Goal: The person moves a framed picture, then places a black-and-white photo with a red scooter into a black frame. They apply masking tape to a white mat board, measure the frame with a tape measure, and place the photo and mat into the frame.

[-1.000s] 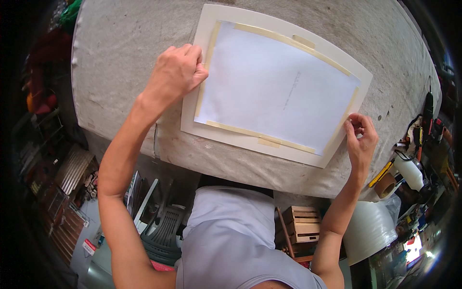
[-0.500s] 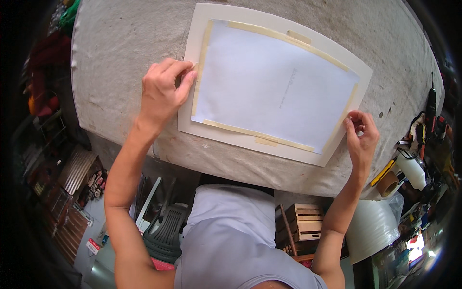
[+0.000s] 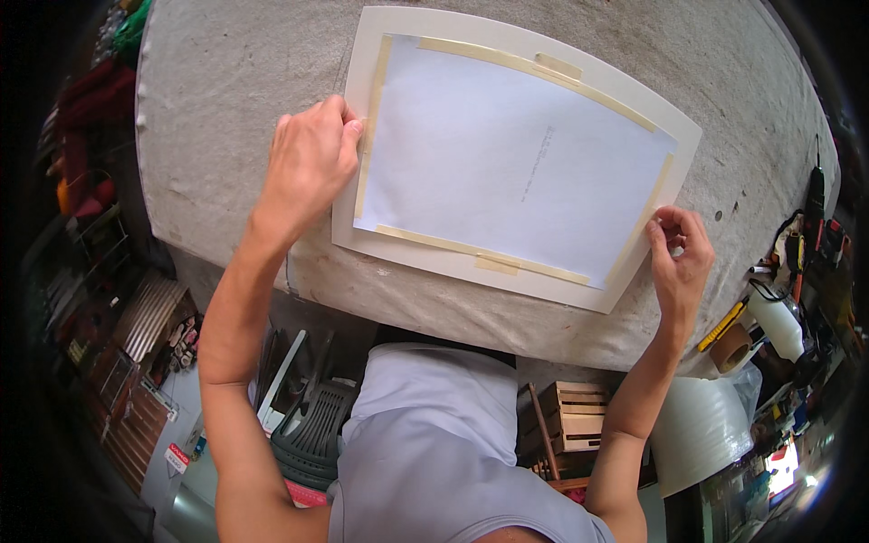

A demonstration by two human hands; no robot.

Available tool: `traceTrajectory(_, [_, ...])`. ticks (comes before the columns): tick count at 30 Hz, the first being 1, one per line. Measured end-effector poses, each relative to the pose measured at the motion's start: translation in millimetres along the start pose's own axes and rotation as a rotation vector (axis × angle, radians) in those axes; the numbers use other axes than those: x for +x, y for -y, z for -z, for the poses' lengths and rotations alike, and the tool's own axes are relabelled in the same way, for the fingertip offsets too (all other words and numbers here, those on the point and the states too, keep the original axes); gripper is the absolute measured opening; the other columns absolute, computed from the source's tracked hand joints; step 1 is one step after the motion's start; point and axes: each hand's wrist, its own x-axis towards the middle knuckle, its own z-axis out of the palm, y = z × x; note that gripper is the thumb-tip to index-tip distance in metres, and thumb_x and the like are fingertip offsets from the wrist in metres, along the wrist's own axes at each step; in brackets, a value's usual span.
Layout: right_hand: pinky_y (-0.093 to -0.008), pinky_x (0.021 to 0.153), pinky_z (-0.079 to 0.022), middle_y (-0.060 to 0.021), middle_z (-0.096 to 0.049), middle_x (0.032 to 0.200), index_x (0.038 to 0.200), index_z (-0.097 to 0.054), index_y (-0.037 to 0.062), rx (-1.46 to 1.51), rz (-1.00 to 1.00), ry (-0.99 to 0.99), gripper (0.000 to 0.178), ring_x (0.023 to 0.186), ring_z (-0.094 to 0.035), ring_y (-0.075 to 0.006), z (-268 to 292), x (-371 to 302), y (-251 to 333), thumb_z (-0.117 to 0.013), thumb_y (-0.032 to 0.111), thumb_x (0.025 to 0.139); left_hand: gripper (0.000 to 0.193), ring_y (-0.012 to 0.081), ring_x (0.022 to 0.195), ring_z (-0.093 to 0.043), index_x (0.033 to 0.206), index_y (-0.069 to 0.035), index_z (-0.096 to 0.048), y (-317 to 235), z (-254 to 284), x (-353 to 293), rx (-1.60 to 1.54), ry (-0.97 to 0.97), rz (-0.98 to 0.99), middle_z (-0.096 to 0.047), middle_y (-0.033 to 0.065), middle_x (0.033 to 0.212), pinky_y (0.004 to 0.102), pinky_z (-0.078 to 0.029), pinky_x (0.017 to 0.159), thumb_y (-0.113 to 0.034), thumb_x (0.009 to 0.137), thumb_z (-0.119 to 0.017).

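Observation:
A white mat board (image 3: 355, 213) lies on the cloth-covered table, slightly turned. On it sits a sheet of white paper (image 3: 480, 154), bordered by strips of pale masking tape (image 3: 534, 68), with a faint line of small marks on it. My left hand (image 3: 312, 158) is closed at the board's left edge, its fingertips partly hidden behind the knuckles and thumb. At the opposite side, my right hand (image 3: 683, 249) pinches the right edge between thumb and fingers.
A grey-white cloth (image 3: 235, 81) covers the table. On the right are a yellow cutter (image 3: 721, 326), a tape roll (image 3: 730, 347), a white bottle (image 3: 777, 326) and a foam roll (image 3: 701, 434). Below the table edge stand a wooden crate (image 3: 579, 416) and a dark green chair (image 3: 317, 425).
My left hand has rolled over, its fingers curling in closer at the board's edge. The board's left side has shifted slightly left. My right hand has hardly moved.

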Motion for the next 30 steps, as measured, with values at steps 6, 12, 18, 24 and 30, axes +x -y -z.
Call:
traceTrajectory(6, [-0.0283,0.066,-0.050,-0.0078,-0.063,0.083,0.094,-0.066,-0.0025,-0.001,-0.009,0.003,0.013,0.071,-0.061,-0.0149,-0.6,-0.2,0.3,-0.068,-0.002,0.081,0.016,0.0337,0.076,-0.064,0.093,0.001,-0.063,-1.5,-3.0,-2.4,-0.052,-0.035,0.043,-0.066,0.0182,0.081,0.0410,-0.045,0.076,-0.014,0.091,-0.057])
traceTrajectory(12, [-0.0275,0.066,-0.050,-0.0076,-0.063,0.084,0.094,-0.067,-0.0025,0.018,-0.014,-0.008,0.013,0.071,-0.061,-0.0142,-0.3,-1.6,1.3,-0.068,-0.002,0.081,0.012,0.0275,0.072,-0.066,0.090,0.000,-0.065,1.5,-18.0,-17.2,-0.002,-0.247,-0.083,-0.068,0.0142,0.081,0.0392,-0.047,0.070,-0.012,0.087,-0.065])
traceTrajectory(18, [-0.0271,0.067,-0.050,-0.0077,-0.064,0.085,0.095,-0.067,-0.0026,0.022,-0.024,-0.007,0.014,0.072,-0.061,-0.0140,-0.1,-1.6,0.8,-0.068,-0.003,0.081,0.013,0.0306,0.072,-0.065,0.089,0.001,-0.065,-7.0,-27.9,-16.4,-0.026,-0.262,0.028,-0.067,0.0168,0.079,0.0418,-0.048,0.069,-0.012,0.089,-0.063])
traceTrajectory(24, [-0.0271,0.067,-0.049,-0.0075,-0.063,0.084,0.095,-0.067,-0.0029,0.037,-0.013,-0.007,0.014,0.072,-0.060,-0.0137,-1.4,-1.2,-2.5,-0.068,-0.003,0.081,0.018,0.0363,0.077,-0.062,0.087,0.001,-0.061,-16.8,-17.1,-12.5,-0.012,-0.113,0.134,-0.067,0.0178,0.083,0.0439,-0.044,0.076,-0.015,0.093,-0.054])
traceTrajectory(30, [-0.0275,0.067,-0.049,-0.0076,-0.063,0.084,0.095,-0.067,-0.0027,0.028,-0.013,-0.004,0.014,0.071,-0.060,-0.0140,-0.4,-1.0,-0.9,-0.068,-0.003,0.081,0.021,0.0385,0.078,-0.063,0.088,0.003,-0.060,-18.9,-8.0,-9.8,0.008,-0.039,0.133,-0.066,0.0212,0.084,0.0471,-0.047,0.077,-0.016,0.095,-0.052])
